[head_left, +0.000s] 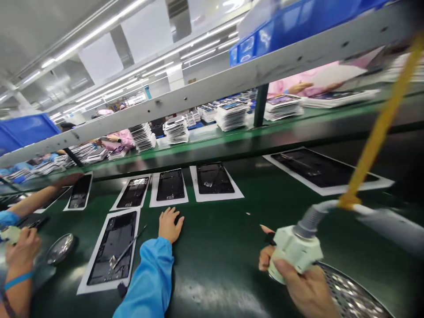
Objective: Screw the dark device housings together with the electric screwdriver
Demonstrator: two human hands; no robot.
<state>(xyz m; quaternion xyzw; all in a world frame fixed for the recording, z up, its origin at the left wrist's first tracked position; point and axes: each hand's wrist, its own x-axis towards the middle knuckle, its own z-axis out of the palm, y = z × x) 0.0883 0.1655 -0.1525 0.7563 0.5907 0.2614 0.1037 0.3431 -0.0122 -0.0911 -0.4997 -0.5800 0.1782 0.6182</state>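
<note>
My left hand (170, 225), in a blue sleeve, lies on the green bench (212, 247) with its fingers spread and nothing in it. Just beyond it sits an open tablet housing (170, 185) on a white sheet. To its left, a larger tablet housing (112, 247) rests on another sheet, with a thin pointed tool (130, 245) across it. My right hand (306, 282) is wrapped round a pale green electric screwdriver (294, 249), which is joined to a yellow strap (380, 128). The screwdriver's tip is hidden. Under that hand is a round dish of small shiny parts (351, 293).
More tablet housings (215, 179) lie in a row, and a big one (321, 165) is farther right. A co-worker's hand (23, 247) grips a similar tool at left, near a round dish (61, 248). Stacks (232, 115) stand behind, below a metal rail (198, 90).
</note>
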